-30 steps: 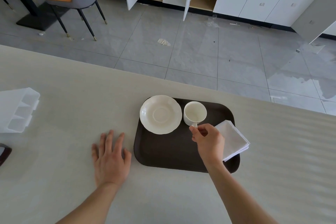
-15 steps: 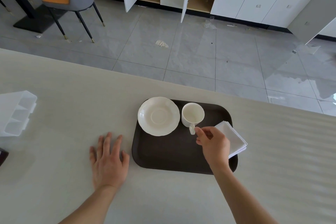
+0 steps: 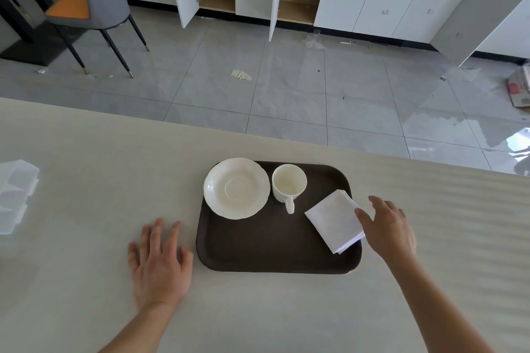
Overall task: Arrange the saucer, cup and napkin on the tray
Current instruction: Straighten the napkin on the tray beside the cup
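Observation:
A dark brown tray lies on the pale counter. On its far left corner rests a white saucer, overhanging the rim a little. A white cup stands upright just right of the saucer, handle pointing toward me. A folded white napkin lies on the tray's right side. My right hand hovers at the napkin's right edge, fingers spread, thumb touching or just over the napkin. My left hand lies flat on the counter left of the tray, holding nothing.
A translucent white plastic container sits at the counter's far left. The counter's far edge runs just behind the tray. Beyond it are a tiled floor, a chair and white cabinets with open doors.
My right hand let go of the cup's handle and moved right to the napkin's edge, fingers now spread. The cup stays beside the saucer. My left hand stays flat.

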### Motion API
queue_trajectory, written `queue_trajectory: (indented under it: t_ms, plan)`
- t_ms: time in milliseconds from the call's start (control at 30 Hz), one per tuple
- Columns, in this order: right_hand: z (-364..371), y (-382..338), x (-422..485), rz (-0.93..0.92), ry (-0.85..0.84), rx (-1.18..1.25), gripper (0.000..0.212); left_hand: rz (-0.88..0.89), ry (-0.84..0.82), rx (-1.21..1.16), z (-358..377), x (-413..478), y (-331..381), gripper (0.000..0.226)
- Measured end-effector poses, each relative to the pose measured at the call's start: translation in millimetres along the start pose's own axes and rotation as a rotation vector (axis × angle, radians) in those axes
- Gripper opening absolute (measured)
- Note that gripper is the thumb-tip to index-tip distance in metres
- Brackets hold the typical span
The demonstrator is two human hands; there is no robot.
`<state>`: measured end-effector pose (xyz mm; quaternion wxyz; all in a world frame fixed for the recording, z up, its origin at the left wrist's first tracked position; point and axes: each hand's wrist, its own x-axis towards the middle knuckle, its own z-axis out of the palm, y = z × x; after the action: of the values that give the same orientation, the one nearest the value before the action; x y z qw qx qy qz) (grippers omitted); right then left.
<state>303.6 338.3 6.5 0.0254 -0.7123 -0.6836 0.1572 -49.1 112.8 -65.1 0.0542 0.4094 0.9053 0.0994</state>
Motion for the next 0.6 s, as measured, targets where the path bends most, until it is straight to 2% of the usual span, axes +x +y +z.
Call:
queue_trajectory:
  t_ms: [100, 200, 267, 600]
  plan:
    - [-2.5, -2.4, 6.9, 0.048, -0.158, 0.064, 0.045, 0.003, -0.009, 0.008, -0.7, 0.3, -0.2, 0.06]
    - [-6.0, -5.3, 4.3, 0.047, -0.156, 0.09, 0.019, 0.003, -0.009, 0.004, -0.9, -0.3, 0.4, 0.06]
    - [-8.1, -5.9, 2.9, 0.066, -0.131, 0.13, 0.014, 0.003, -0.007, -0.002, -1.6, -0.3, 1.6, 0.06]
    - [18.7, -18.5, -31.2, 0.262, 0.01, 0.623, 0.022, 0.002, -0.046, -0.003, -6.3, -1.4, 2.8, 0.063]
